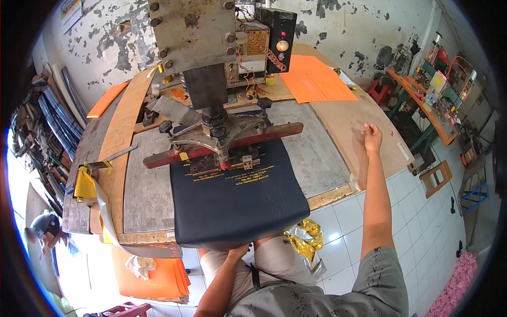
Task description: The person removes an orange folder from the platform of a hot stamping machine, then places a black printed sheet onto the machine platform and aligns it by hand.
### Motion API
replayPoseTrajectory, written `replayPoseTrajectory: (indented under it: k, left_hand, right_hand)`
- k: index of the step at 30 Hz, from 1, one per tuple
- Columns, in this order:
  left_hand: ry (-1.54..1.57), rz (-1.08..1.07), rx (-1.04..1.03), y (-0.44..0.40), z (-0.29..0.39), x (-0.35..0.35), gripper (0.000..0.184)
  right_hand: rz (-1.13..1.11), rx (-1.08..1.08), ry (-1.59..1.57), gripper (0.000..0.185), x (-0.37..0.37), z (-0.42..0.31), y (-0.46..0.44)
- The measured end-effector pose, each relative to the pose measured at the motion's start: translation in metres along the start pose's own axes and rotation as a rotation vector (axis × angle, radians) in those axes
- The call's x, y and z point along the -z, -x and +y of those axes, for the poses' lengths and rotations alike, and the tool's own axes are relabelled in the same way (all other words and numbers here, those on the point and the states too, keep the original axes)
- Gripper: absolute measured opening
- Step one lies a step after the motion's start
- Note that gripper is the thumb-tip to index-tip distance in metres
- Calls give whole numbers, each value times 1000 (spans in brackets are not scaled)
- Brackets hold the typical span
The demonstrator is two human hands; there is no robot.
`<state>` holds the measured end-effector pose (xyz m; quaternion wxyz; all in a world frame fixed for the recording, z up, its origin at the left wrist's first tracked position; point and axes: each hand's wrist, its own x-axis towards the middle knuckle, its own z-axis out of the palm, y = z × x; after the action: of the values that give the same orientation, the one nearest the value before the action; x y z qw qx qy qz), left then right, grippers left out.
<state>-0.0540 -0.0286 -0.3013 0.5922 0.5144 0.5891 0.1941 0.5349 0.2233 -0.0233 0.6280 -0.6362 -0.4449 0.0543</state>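
Observation:
A black sheet [237,211] with gold printed lettering lies under the head of a stamping press [214,129]. Its near end hangs over the front of the press table. At that front edge my left hand [241,251] is closed on the black sheet, its fingers partly hidden beneath. My right hand [373,138] is held out to the right, over a brown board [348,124]. Its fingers are curled in, with nothing visible in them. The red-edged bar [285,130] of the press crosses over the sheet's far part.
Orange printed sheets [317,79] lie back right; an orange stack [142,277] sits low at left. Gold foil [87,185] hangs from the table's left side, and crumpled foil [305,238] lies near my legs. A second workbench [422,103] stands far right.

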Motion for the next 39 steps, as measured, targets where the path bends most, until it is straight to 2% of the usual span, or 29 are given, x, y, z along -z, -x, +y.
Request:
replayPoseTrajectory:
  k: [6,12,21,30,33,39]
  left_hand:
    - [7,12,-1,4,5,1,33]
    - [18,22,59,4,7,1,35]
    - [-8,-6,63,0,3,2,38]
    - [37,-5,64,0,0,1,38]
    - [40,-2,24,3,4,1,39]
    - [-11,-20,61,3,9,3,39]
  right_hand:
    - [1,20,96,17,0,1,-1]
    - [-6,8,-31,17,-1,-1,1]
    - [27,42,60,21,-1,-12,4]
    - [14,66,21,19,0,0,0]
    - [34,14,74,18,-1,-11,3]
    - [25,60,127,21,-1,-15,5]
